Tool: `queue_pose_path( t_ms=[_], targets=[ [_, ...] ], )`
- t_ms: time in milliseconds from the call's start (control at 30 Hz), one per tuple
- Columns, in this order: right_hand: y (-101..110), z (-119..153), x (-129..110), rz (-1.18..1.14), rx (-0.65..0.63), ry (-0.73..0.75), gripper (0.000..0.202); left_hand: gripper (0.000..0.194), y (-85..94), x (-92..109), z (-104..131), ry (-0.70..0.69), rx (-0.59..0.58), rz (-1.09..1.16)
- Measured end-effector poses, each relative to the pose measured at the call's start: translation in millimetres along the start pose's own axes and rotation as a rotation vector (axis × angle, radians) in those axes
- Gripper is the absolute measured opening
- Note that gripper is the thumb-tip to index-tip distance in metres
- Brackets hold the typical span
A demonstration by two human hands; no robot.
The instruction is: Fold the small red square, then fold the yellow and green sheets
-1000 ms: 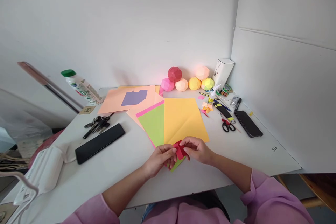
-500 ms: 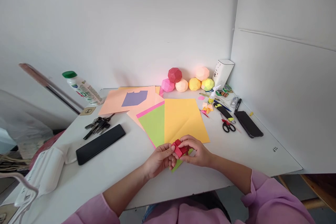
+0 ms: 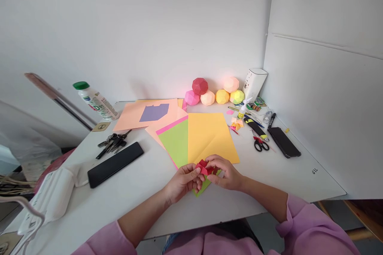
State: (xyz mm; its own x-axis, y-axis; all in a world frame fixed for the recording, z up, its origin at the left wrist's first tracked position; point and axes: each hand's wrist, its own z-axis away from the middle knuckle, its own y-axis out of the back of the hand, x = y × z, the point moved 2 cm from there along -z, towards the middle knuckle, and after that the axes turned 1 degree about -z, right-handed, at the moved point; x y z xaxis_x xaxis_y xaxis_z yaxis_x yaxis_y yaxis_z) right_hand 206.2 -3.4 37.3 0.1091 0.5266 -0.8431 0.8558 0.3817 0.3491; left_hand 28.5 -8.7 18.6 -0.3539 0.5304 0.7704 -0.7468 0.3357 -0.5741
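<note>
Between my two hands is a small red folded paper piece (image 3: 204, 168), held above the near edge of the coloured sheets. My left hand (image 3: 186, 181) pinches its left side, thumb on top and fingers curled beneath. From the right, my right hand (image 3: 225, 172) grips the piece with thumb and fingertips; part of the paper is hidden behind those fingers. Under and beyond the hands lie a yellow-orange sheet (image 3: 211, 133) and a green sheet (image 3: 176, 139) with a pink edge.
Faceted paper balls (image 3: 200, 86) stand by the wall. To the right are scissors (image 3: 261, 144), a utility knife (image 3: 255, 127), a glue bottle (image 3: 241, 110) and a phone (image 3: 284, 142). Keys (image 3: 113, 142), a black slab (image 3: 116, 164), peach paper (image 3: 128, 115) and a bottle (image 3: 97, 101) are leftward.
The red paper piece has turned and spread a little between my fingers, and its folds look more open. Both hands stay in nearly the same place.
</note>
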Motion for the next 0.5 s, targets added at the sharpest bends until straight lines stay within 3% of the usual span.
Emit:
queue_pose_path(
  t_ms=[267, 500],
  targets=[
    [0.4, -0.7, -2.5, -0.012, 0.043, -0.109, 0.012, 0.037, 0.3, -2.6, 0.5, -0.038, -0.015, -0.067],
    [-5.6, 1.3, 5.3, -0.363, 0.018, -0.326, 0.019, 0.035, 1.0, -1.8, 0.9, -0.098, 0.003, -0.141]
  ],
)
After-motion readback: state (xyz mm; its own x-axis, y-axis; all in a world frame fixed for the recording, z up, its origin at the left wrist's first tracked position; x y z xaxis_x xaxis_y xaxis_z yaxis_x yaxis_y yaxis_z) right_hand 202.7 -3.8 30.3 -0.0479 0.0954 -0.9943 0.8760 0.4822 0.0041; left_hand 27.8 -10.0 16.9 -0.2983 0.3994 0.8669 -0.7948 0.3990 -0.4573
